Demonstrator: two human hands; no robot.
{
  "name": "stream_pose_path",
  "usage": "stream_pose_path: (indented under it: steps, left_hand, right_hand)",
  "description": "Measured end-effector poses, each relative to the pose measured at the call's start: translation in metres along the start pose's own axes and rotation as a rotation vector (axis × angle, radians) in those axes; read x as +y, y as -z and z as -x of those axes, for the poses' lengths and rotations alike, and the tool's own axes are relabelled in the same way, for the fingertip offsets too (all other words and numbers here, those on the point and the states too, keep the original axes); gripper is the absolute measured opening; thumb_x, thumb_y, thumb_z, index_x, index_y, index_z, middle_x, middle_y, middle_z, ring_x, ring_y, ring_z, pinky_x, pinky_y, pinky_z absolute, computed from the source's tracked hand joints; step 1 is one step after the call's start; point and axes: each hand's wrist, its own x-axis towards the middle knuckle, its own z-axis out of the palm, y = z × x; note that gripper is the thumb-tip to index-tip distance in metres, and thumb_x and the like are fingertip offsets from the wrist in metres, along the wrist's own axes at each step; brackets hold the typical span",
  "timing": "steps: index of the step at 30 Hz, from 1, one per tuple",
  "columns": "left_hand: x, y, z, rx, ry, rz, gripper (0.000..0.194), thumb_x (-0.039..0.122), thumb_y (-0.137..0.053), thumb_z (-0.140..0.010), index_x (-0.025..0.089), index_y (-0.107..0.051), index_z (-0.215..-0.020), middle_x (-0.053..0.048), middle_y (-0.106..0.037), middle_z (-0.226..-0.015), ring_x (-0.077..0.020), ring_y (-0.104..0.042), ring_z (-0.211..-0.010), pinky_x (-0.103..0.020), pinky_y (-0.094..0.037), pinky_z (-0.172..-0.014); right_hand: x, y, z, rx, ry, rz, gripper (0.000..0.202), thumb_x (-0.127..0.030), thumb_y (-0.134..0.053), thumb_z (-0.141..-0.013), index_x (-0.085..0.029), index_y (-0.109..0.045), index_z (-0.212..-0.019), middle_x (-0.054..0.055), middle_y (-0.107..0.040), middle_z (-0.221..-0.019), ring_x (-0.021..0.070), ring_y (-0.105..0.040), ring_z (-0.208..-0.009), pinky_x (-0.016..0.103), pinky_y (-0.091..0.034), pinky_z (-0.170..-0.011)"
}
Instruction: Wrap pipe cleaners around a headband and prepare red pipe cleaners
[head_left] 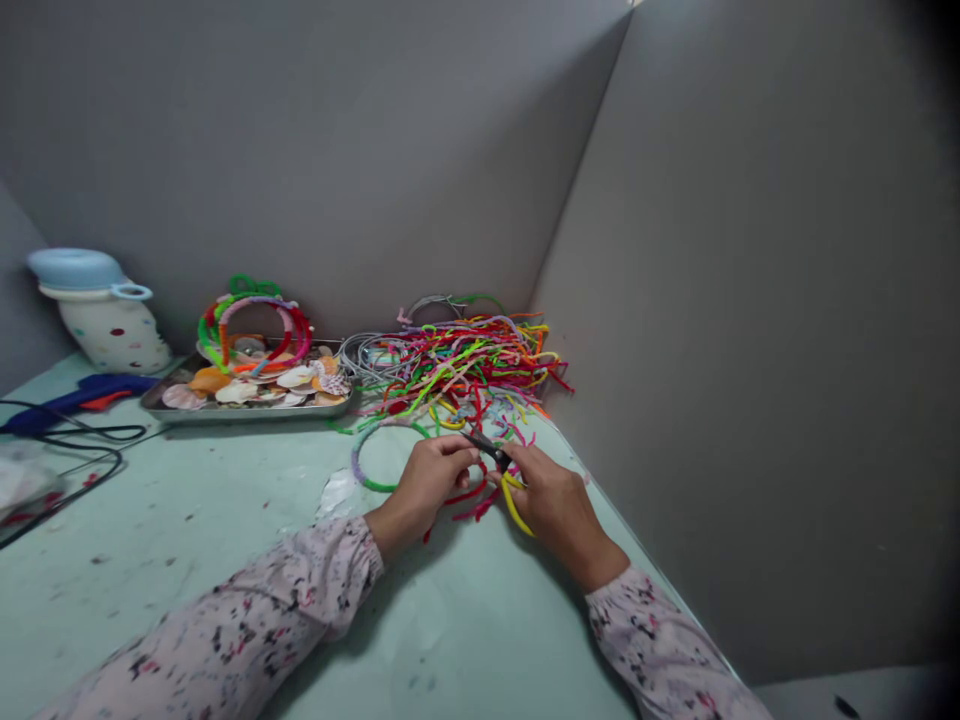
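Observation:
My right hand (pixel 553 505) is closed around scissors (pixel 517 505) with yellow handles and dark blades. The blades point left, their tips beside the fingertips of my left hand (pixel 435 475). That hand is pinched shut; what sits between its fingers is too small to make out. Just behind its wrist is a ring (pixel 360 462) wrapped in lavender and green fuzzy pipe cleaner, its right side partly hidden by the hand. A red pipe cleaner (pixel 469 495) curves out below the left fingers, with short pink-red pieces (pixel 480 510) near it on the table.
Beyond my hands lies a heap of colourful pipe cleaners (pixel 480 360) with coiled grey wire (pixel 375 358). A metal tray (pixel 255 415) holds seashells (pixel 240 391) and wrapped rings (pixel 300 335). At left are a blue-lidded bottle (pixel 112 325), a blue tool (pixel 67 400) and a black cable (pixel 90 445). Grey walls border the table.

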Motion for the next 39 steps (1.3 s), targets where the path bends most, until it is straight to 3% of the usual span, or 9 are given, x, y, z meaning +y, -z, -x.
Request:
stream_pose_path:
  steps: [6,16,21,25,28,33,39]
  left_hand:
    - [0.000,0.000,-0.002,0.008,-0.004,0.012,0.016,0.027,-0.061,-0.072,0.013,-0.067,-0.079,0.002,-0.054,-0.053,-0.0078,-0.043,-0.046,-0.020,-0.028,-0.046]
    - [0.006,0.000,0.000,0.018,-0.016,-0.055,0.016,0.029,-0.061,-0.073,0.013,-0.066,-0.071,0.002,-0.052,-0.048,-0.0083,-0.043,-0.044,-0.021,-0.028,-0.046]
    - [0.004,-0.002,0.001,0.007,-0.003,-0.002,0.018,0.028,-0.064,-0.072,0.012,-0.068,-0.080,0.003,-0.053,-0.049,-0.0078,-0.043,-0.044,-0.020,-0.028,-0.045]
    - [0.002,-0.003,0.000,-0.021,0.036,0.083,0.023,0.026,-0.064,-0.073,0.011,-0.067,-0.090,0.002,-0.056,-0.054,-0.0068,-0.046,-0.045,-0.018,-0.030,-0.044]
    - [0.002,-0.002,-0.001,-0.062,0.046,0.170,0.019,0.025,-0.063,-0.074,0.011,-0.066,-0.086,-0.001,-0.062,-0.068,-0.0055,-0.049,-0.047,-0.017,-0.032,-0.044]
    - [0.001,-0.002,0.000,-0.116,0.070,0.314,0.020,0.024,-0.061,-0.076,0.011,-0.062,-0.091,-0.004,-0.065,-0.076,-0.0059,-0.052,-0.048,-0.017,-0.036,-0.044]
    - [0.002,-0.003,0.001,-0.154,0.093,0.377,0.020,0.026,-0.062,-0.078,0.012,-0.058,-0.091,-0.006,-0.066,-0.080,-0.0050,-0.052,-0.047,-0.016,-0.037,-0.043]
  right_hand:
    - [0.001,0.000,0.000,-0.007,0.012,-0.052,0.035,-0.034,-0.062,-0.087,-0.023,-0.058,-0.120,0.006,-0.068,-0.111,0.0203,-0.065,-0.098,0.027,-0.050,-0.083]
    - [-0.005,0.003,0.001,0.016,-0.027,0.011,0.037,-0.039,-0.062,-0.085,-0.023,-0.059,-0.119,0.007,-0.069,-0.105,0.0211,-0.066,-0.091,0.025,-0.049,-0.068]
    - [-0.004,0.000,-0.001,0.028,-0.032,-0.128,0.033,-0.037,-0.060,-0.086,-0.022,-0.062,-0.115,0.007,-0.070,-0.104,0.0201,-0.066,-0.090,0.026,-0.049,-0.072]
    - [0.005,-0.001,-0.006,0.116,-0.211,-0.204,0.034,-0.041,-0.057,-0.086,-0.019,-0.063,-0.111,0.008,-0.071,-0.095,0.0207,-0.067,-0.080,0.029,-0.050,-0.071]
    - [0.018,-0.002,-0.008,0.143,-0.332,-0.181,0.040,-0.040,-0.057,-0.084,-0.020,-0.059,-0.119,0.009,-0.070,-0.102,0.0236,-0.066,-0.088,0.033,-0.050,-0.075]
    - [0.034,-0.008,-0.009,0.163,-0.358,-0.158,0.045,-0.029,-0.051,-0.084,-0.017,-0.052,-0.128,0.013,-0.067,-0.109,0.0240,-0.065,-0.093,0.037,-0.050,-0.079]
    - [0.034,-0.005,-0.009,0.193,-0.375,-0.235,0.043,-0.032,-0.051,-0.084,-0.016,-0.054,-0.124,0.013,-0.068,-0.107,0.0249,-0.066,-0.091,0.038,-0.051,-0.078]
